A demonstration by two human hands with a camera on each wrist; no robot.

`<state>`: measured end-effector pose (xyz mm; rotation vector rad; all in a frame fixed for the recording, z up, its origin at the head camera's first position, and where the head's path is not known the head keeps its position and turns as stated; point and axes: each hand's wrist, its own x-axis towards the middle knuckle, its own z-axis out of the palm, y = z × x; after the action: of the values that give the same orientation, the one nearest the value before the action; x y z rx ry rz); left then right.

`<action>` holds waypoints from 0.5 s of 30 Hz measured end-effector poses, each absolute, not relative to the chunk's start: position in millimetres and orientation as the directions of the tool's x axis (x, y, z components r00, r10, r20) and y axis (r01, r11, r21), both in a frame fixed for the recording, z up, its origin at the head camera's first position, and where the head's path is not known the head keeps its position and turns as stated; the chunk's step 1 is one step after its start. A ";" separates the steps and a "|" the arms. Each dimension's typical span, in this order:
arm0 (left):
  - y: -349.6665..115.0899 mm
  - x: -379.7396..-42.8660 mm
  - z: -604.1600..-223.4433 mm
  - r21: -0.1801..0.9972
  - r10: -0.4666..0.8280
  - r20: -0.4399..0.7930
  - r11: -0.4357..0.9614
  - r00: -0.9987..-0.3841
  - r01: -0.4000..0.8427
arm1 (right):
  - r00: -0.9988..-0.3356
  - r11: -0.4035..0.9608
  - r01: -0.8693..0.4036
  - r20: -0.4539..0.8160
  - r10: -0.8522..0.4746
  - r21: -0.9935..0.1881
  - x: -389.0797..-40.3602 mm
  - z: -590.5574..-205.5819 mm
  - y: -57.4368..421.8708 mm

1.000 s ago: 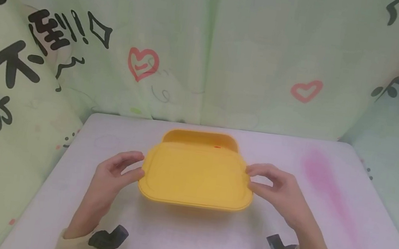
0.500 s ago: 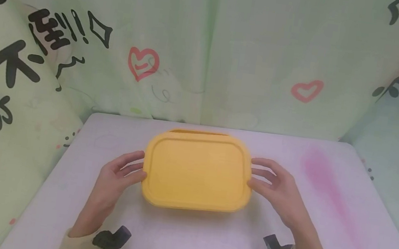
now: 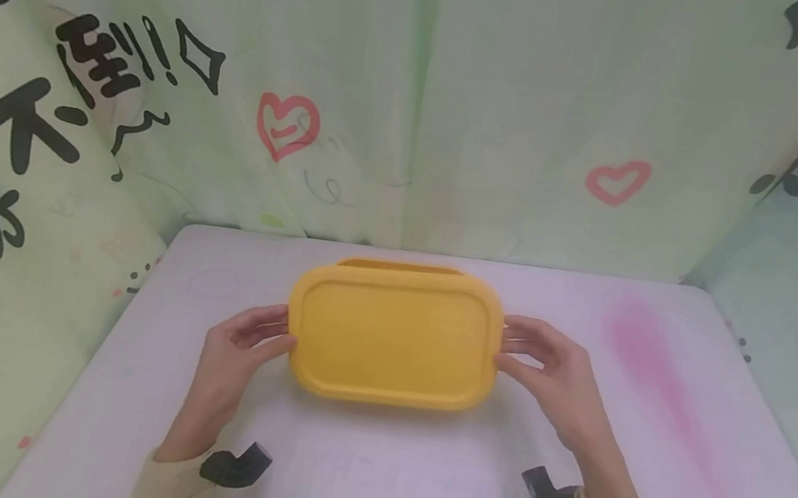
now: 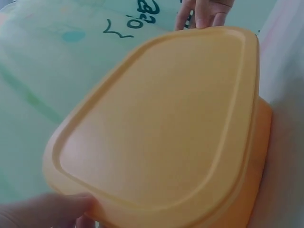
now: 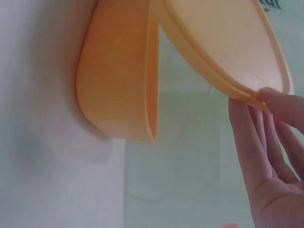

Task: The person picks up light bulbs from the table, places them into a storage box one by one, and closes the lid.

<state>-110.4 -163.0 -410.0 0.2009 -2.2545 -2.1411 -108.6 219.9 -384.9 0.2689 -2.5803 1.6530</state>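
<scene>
In the head view a yellow plastic lid, rectangular with rounded corners, hangs between both hands. My left hand pinches its left edge, thumb on top and fingers below. My right hand pinches the right edge likewise. Beneath the lid stands a yellow food container, mostly hidden from above; only a thin strip of its back rim shows. In the right wrist view the lid is tilted, with a gap between it and the container's open rim. What the container holds cannot be seen.
A white table carries the container near its back edge. A pink smear marks the table on the right. Pale green curtains with black writing and red hearts hang behind and at both sides.
The lid has tilted and now covers more of the container's opening, leaving only a sliver of the back rim showing. Both hands still hold it, the left slightly further right.
</scene>
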 end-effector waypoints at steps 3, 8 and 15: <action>-161.4 -112.4 -411.9 0.997 -0.125 -0.066 0.029 -0.990 -0.071 | -0.980 0.390 -0.196 0.174 -0.092 -0.900 -110.1 -387.0 219.1; -158.6 -115.7 -414.2 0.997 -0.147 -0.076 0.005 -0.986 -0.078 | -0.976 0.364 -0.217 0.203 -0.077 -0.906 -114.1 -391.7 217.9; -155.5 -124.3 -418.6 0.996 -0.165 -0.077 0.024 -0.983 -0.082 | -0.973 0.368 -0.227 0.222 -0.056 -0.902 -124.5 -397.4 214.9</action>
<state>-124.3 -155.5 -418.6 0.2664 -2.2038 -2.1376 -124.5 214.9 -397.4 0.2578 -2.4677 1.6642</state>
